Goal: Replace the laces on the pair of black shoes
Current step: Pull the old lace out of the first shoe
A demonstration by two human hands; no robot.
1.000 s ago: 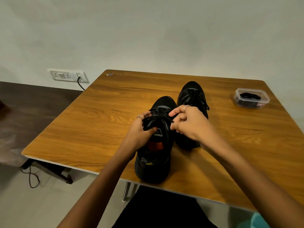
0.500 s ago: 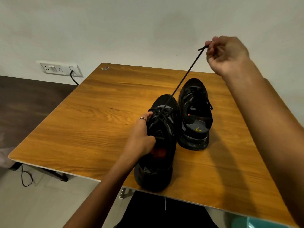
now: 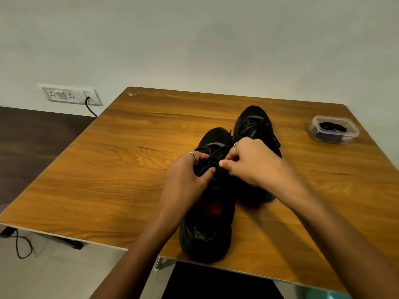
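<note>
Two black shoes stand side by side on the wooden table (image 3: 108, 169), toes pointing away from me. The near shoe (image 3: 207, 223) reaches the table's front edge; the far shoe (image 3: 252, 124) sits to its right and is partly hidden by my right hand. My left hand (image 3: 187, 171) grips the near shoe's upper at the lacing, thumb across the tongue. My right hand (image 3: 250, 160) pinches the black lace (image 3: 212, 157) just above the eyelets, fingers curled.
A clear plastic box (image 3: 334, 129) with black laces inside sits at the table's far right. A wall socket strip (image 3: 71, 96) with a black cable is on the wall at left. The floor and a loose cable (image 3: 21, 247) lie below the table's left edge.
Half a second ago my right hand was raised high, pulling a lace end taut; it has come back down to the near shoe's lacing. My left hand stayed on the shoe.
</note>
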